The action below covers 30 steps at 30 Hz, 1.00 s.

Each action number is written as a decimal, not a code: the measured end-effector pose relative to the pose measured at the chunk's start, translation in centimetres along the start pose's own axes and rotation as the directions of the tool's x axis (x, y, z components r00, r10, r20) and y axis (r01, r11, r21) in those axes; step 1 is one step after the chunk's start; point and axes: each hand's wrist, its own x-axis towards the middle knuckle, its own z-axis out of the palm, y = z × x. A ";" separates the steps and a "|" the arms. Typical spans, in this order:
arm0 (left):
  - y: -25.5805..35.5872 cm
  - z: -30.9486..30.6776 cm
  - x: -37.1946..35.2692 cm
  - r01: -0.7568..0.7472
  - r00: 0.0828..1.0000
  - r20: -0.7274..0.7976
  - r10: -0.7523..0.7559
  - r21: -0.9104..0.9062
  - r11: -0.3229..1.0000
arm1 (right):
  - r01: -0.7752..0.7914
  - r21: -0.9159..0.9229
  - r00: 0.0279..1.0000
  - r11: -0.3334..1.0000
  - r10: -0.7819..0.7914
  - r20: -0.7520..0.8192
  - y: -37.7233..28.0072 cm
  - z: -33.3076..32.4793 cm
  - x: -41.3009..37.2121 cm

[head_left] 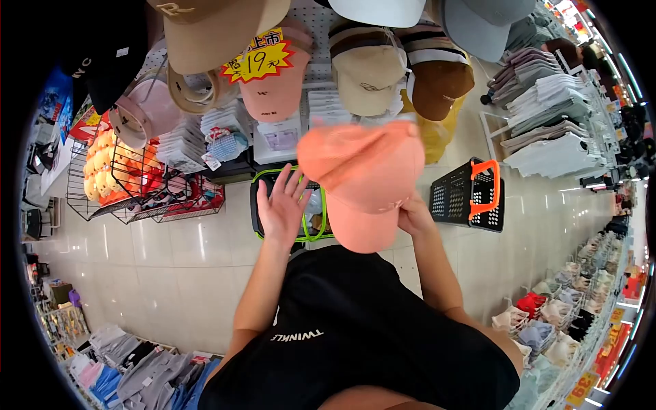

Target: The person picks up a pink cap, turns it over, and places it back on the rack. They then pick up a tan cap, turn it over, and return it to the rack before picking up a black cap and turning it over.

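My right hand (415, 213) grips a coral-pink baseball cap (369, 184) near its brim, with part of the fingers hidden behind the cap. The crown is blurred by motion and its brim points down toward me. To the left of the cap, my left hand (283, 203) is raised with the palm showing and the fingers spread, holding nothing. Beneath that hand is a black shopping basket with a green rim (256, 205), partly covered by the hand and the cap. A pale pink cap (273, 96) hangs on the rack just beyond.
More caps hang ahead, including a beige cap (369, 82) and a brown cap (441, 85), beside a yellow price sign (258, 61). A black basket with an orange handle (468, 195) stands on the floor at right. A wire bin (113, 205) holds orange plush items at left.
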 end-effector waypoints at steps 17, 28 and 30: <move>0.2 -1.2 1.0 -0.049 0.987 -0.149 0.056 0.050 0.998 | 0.050 -0.603 0.928 0.796 -0.260 -0.266 -1.6 -1.5 1.7; 0.8 -3.5 0.7 -0.056 0.955 -0.289 0.068 0.047 0.997 | -0.091 0.368 0.868 0.925 -0.108 0.485 -4.3 0.3 -0.4; 0.6 -3.4 0.6 -0.044 0.959 -0.277 0.051 0.030 0.999 | -0.284 0.496 0.842 0.820 -0.034 0.538 -3.2 -0.3 0.6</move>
